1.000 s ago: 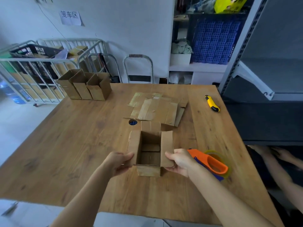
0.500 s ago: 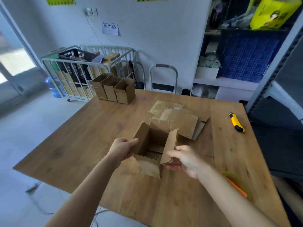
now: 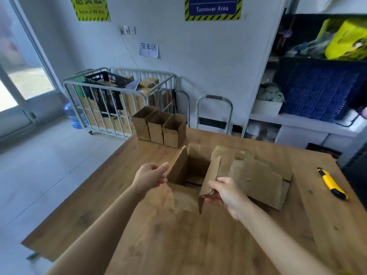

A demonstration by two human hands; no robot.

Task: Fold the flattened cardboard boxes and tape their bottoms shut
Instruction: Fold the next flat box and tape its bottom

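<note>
An open-topped small cardboard box [image 3: 191,171] is held between both hands above the wooden table [image 3: 198,235], its flaps standing up. My left hand [image 3: 149,176] grips its left wall and flap. Gripping the right flap near the front corner is my right hand [image 3: 226,192]. A stack of flattened cardboard boxes [image 3: 256,178] lies just right of and behind it. Three folded boxes [image 3: 159,128] stand in a row at the table's far left corner. The tape dispenser is out of view.
A yellow utility knife [image 3: 332,184] lies at the table's right side. Behind the table stand a metal roll cage [image 3: 111,104] with cartons and a black crate, a folded hand truck [image 3: 215,114] and shelving [image 3: 309,120]. The table's left edge drops to bare floor.
Both hands have lifted the box off the table and carried it forward and left, toward the row of folded boxes. The view rose and the orange tape dispenser left the frame.
</note>
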